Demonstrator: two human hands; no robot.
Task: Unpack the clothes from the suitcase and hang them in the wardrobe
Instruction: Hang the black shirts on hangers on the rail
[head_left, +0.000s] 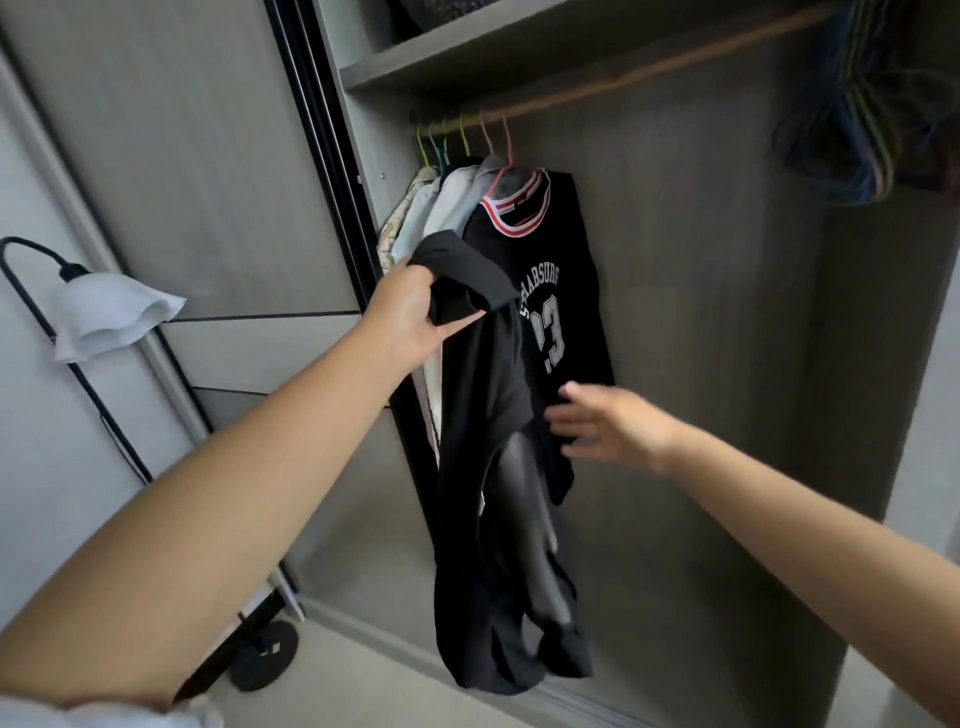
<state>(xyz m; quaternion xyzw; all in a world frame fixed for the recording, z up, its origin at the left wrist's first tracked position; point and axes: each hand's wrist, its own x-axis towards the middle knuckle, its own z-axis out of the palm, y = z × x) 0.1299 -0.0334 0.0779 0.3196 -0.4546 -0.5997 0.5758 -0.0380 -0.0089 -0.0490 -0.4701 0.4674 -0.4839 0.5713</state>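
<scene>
Our left hand (410, 312) is up at the open grey wardrobe (701, 312), fingers curled and pinching the top of a long black garment (498, 467) that hangs free in front of the lower opening. Further left stands a black floor lamp with white frosted shade (111, 314). Behind the garment, a black sleeveless jersey with white "3" and red-white collar (550, 291) hangs on a pink wire hanger (501, 150) from the wooden rail (649, 73). Our right hand (613, 421) has fingers spread, holding nothing, just beside the jersey hem; contact unclear due to blur. Top right: 1 bundle of coloured wire hangers (857, 130).
</scene>
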